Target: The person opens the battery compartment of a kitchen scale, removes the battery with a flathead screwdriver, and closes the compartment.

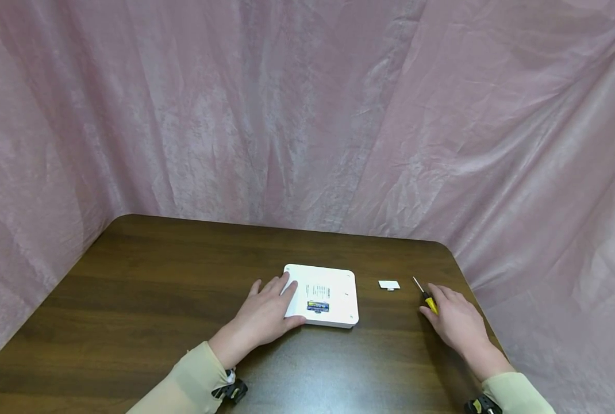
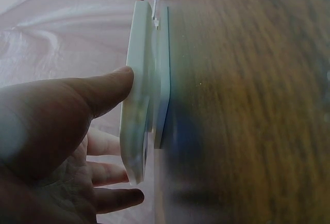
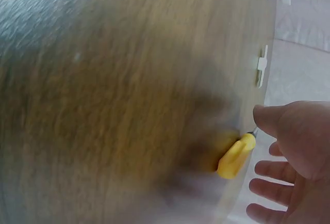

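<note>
A flat white square device point(image 1: 341, 287) lies underside up on the table, with printed text and small round feet at its corners. Its battery compartment is uncovered and shows blue-and-yellow batteries point(image 1: 318, 306). My left hand point(image 1: 268, 310) rests on the device's left side, fingers spread over the top and thumb along the near edge. To the right, my right hand point(image 1: 454, 319) hovers beside a screwdriver point(image 1: 430, 302) with a yellow handle. In the right wrist view, the handle point(image 3: 236, 157) lies on the table, apart from the loosely bent fingers.
A small white battery cover point(image 1: 389, 284) with a tab lies between the device and the screwdriver. The brown wooden table point(image 1: 147, 299) has rounded far corners, and its right edge runs close by the right hand. Pink curtains point(image 1: 287, 115) hang behind and around it.
</note>
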Demonstrator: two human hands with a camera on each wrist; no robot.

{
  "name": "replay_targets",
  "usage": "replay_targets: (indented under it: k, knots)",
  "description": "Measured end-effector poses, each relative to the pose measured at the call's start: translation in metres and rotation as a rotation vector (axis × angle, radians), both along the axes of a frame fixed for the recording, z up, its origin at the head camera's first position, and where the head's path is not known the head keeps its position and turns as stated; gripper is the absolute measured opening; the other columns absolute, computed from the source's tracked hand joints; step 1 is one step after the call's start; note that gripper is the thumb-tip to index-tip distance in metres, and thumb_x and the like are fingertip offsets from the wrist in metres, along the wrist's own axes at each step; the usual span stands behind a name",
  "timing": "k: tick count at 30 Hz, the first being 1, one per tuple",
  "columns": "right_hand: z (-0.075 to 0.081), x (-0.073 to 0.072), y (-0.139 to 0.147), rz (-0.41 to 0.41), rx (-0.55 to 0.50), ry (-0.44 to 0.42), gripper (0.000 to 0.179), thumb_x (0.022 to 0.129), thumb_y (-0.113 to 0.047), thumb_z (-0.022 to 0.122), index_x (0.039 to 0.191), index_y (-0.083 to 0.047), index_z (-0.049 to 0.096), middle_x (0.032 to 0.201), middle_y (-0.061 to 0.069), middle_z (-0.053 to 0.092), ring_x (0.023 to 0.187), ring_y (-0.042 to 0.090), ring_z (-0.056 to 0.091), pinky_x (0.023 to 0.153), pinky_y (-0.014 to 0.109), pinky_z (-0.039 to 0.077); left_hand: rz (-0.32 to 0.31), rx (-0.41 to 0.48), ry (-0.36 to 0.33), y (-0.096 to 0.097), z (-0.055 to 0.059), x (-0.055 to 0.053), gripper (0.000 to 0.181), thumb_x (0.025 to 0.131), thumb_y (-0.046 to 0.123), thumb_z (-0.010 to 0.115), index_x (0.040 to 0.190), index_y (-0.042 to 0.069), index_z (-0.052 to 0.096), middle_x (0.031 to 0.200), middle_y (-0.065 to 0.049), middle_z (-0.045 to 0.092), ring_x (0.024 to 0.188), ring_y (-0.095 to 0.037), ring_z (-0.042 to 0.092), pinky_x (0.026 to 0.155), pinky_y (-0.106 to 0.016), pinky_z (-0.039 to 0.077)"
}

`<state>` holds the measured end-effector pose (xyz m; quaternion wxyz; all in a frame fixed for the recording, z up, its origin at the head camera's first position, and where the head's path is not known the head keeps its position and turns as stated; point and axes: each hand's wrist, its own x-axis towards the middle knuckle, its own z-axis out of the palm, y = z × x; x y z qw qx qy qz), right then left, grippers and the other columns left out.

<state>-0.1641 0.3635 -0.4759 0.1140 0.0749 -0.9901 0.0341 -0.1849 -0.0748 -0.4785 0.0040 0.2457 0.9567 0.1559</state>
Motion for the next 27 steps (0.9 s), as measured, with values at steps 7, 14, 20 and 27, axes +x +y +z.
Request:
replay_targets:
  k: [7,14,20,27]
  knots:
    - [-0.002,0.001,0.004,-0.029,-0.010,0.052,0.043,0.097,-0.024,0.086,0.122,0.008,0.070,0.115,0.028,0.072,0.101,0.054,0.069,0.084,0.067,0.057,0.008,0.000,-0.001,-0.002,-0.002,0.002,0.085,0.102,0.060,0.075,0.161,0.003,0.055,0.172,-0.024,0.041,0.155,-0.044,0.046,0.123,-0.074,0.031]
    - [0.000,0.002,0.004,-0.071,0.017,-0.004,0.032,0.098,-0.023,0.085,0.108,0.005,0.071,0.093,0.017,0.066,0.083,0.047,0.067,0.069,0.062,0.056,0.013,-0.002,0.002,-0.003,-0.001,0.004,0.085,0.102,0.060,0.075,0.162,0.004,0.055,0.172,-0.024,0.040,0.155,-0.044,0.045,0.124,-0.073,0.031]
    - [0.001,0.004,0.009,-0.113,0.003,-0.055,0.025,0.098,-0.017,0.081,0.104,0.005,0.071,0.091,0.016,0.064,0.080,0.044,0.067,0.067,0.062,0.057,0.009,-0.005,-0.006,0.000,0.000,0.005,0.085,0.102,0.060,0.075,0.162,0.004,0.055,0.172,-0.023,0.040,0.155,-0.044,0.045,0.124,-0.073,0.030]
    - [0.003,0.005,0.020,-0.165,-0.035,-0.132,0.015,0.100,-0.016,0.074,0.100,-0.002,0.070,0.089,0.012,0.067,0.076,0.040,0.068,0.065,0.062,0.056,0.000,-0.015,-0.014,0.005,0.000,0.003,0.086,0.102,0.062,0.074,0.163,0.005,0.054,0.173,-0.022,0.039,0.156,-0.043,0.043,0.125,-0.073,0.030]
